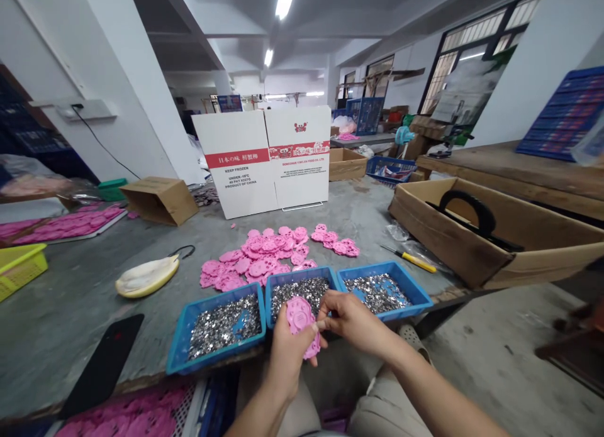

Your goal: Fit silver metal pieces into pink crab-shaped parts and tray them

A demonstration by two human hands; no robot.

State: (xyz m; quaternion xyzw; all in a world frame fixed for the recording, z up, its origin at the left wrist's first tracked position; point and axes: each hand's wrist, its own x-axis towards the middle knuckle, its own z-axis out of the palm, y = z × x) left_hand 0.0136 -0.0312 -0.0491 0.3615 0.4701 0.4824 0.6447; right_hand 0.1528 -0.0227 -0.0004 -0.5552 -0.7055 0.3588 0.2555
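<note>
My left hand (289, 349) is closed around a pink molded plastic piece (300, 316), holding it tilted above the table's front edge. At its right side my right hand (344, 315) pinches with thumb and forefinger by the piece's edge; anything between those fingertips is too small to make out. Just beyond the hands stand three blue trays of small shiny metal parts: a left tray (177, 342), a middle tray (334, 275) and a right tray (421, 295). Behind them lies a heap of similar pink pieces (267, 251).
A white printed carton (245, 188) stands behind the heap. On the right are a yellow-handled screwdriver (418, 261) and an open cardboard box (438, 248). A yellow oval dish-like object (147, 278) and a black phone-like slab (106, 361) lie left, near a yellow basket (21, 270).
</note>
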